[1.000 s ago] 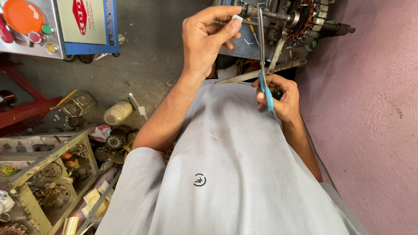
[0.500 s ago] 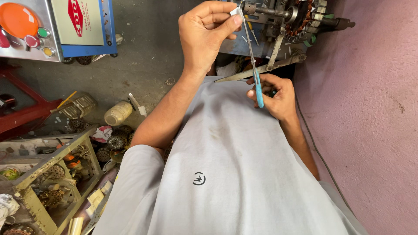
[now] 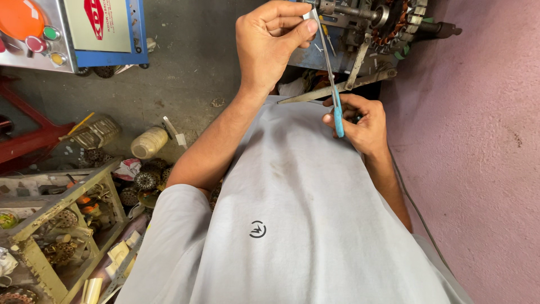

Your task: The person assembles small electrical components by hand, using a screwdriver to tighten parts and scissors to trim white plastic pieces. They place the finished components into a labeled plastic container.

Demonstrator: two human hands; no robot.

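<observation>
Head view, slim blue-handled steel tweezers [image 3: 332, 79] — right hand [image 3: 360, 121]

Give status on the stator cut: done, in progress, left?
Done: copper windings sit on the stator. In hand: left hand pinches a small pale piece; right hand holds blue-handled scissors, blades open toward it. Left: the cut; nothing severed yet.

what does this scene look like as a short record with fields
left hand: left hand pinches a small pale strip at the motor stator
right hand: right hand grips blue-handled scissors, blades open
body: grey shirt fills the foreground
floor left: yellowish thread spool, metal rack of parts
right side: pink wall
</observation>
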